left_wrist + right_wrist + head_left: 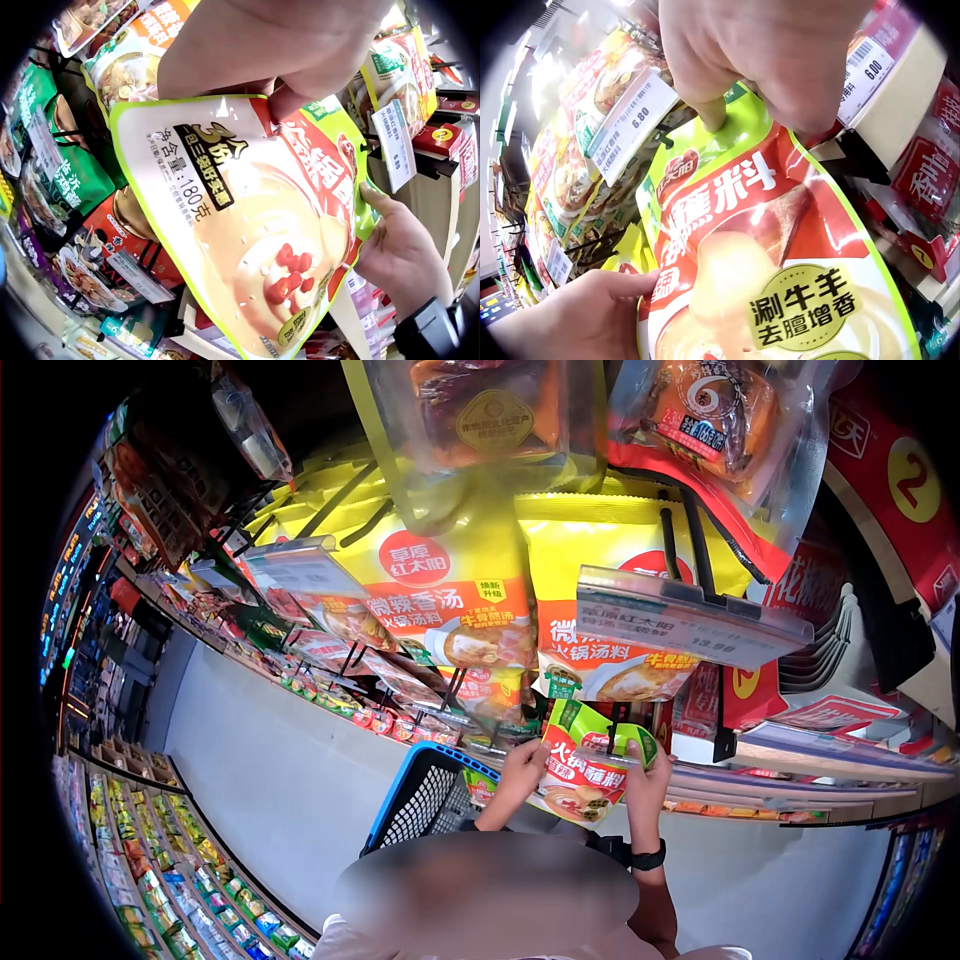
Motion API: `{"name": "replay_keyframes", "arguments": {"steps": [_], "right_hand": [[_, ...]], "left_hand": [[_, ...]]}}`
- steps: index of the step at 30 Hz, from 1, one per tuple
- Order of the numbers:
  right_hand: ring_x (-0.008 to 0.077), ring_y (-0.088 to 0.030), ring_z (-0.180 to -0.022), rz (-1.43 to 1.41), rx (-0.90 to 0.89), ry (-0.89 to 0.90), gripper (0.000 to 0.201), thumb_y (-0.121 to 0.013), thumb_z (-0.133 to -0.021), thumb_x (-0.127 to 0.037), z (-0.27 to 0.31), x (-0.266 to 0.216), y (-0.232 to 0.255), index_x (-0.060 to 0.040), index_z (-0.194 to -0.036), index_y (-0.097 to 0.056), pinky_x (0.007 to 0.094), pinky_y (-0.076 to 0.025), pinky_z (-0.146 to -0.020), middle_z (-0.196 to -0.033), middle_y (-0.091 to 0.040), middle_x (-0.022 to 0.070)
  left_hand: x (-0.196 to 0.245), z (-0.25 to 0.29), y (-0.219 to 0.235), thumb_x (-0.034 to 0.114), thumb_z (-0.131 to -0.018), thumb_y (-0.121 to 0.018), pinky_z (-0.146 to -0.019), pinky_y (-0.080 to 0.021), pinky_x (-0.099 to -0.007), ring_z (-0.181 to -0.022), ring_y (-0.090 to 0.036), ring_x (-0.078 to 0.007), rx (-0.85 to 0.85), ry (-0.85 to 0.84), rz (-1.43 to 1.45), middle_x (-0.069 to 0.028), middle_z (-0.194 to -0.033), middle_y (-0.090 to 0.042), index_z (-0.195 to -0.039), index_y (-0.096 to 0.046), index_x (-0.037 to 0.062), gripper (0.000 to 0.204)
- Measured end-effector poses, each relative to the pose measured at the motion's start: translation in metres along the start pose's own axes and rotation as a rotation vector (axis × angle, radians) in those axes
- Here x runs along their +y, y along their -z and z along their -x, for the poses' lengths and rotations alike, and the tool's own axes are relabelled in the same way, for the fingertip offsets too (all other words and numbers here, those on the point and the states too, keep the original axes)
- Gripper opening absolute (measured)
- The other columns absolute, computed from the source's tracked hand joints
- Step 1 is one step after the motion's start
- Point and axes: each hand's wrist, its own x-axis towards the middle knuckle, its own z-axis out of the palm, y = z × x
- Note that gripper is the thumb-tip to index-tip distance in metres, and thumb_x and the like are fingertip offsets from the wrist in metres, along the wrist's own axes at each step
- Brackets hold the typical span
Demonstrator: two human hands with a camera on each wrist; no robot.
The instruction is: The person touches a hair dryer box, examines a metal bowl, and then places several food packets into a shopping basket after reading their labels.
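Note:
Both hands hold a red, green and cream pouch of hot pot dipping sauce [578, 782] in front of the shelf. My left hand [522, 772] pinches its left edge in the head view. On the opposite edge, near the green top corner, my right hand [648, 780] grips it, with a black watch [648, 857] on that wrist. The left wrist view shows the pouch [247, 210] with its printed bowl and weight text. Seen from the right wrist, the right thumb presses on the green top of the pouch [765, 232].
Yellow soup-base packets [450, 590] hang on hooks behind price tags [690, 622]. A blue-rimmed basket [395, 785] stands left of the hands, with a green packet [480, 787] at its side. Red boxes [755, 695] fill the shelf at right. Low shelves of packets [150, 860] line the far left.

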Motion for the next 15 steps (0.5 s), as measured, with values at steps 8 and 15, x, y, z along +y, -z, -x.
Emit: {"name": "replay_keyframes", "arguments": {"steps": [8,15], "right_hand": [[0.0197,-0.053,-0.094,-0.201,0.118,0.132,0.035,-0.048,-0.097,-0.016,-0.047,0.046,-0.029,0.0078,-0.122,-0.045,0.0298,-0.042,-0.087,-0.109,-0.057,0.013],[0.0297,-0.05,-0.106,0.126,0.331,0.297,0.049,-0.052,-0.095,-0.028,-0.132,0.087,-0.056,0.0065,-0.129,-0.042,0.0376,-0.04,-0.095,-0.121,-0.053,0.02]], "left_hand": [[-0.012,-0.079,-0.012,0.007,-0.074,-0.046,-0.06,-0.042,-0.0282,-0.064,-0.048,-0.0105,0.021,-0.282,-0.12,-0.0022,-0.067,-0.052,-0.078,-0.053,0.0015,0.01],[-0.02,-0.165,-0.046,0.025,-0.079,-0.05,-0.079,-0.051,-0.0435,-0.09,-0.064,-0.0368,0.153,-0.148,-0.291,-0.0197,-0.096,-0.066,-0.102,-0.066,0.0064,0.035]]}}
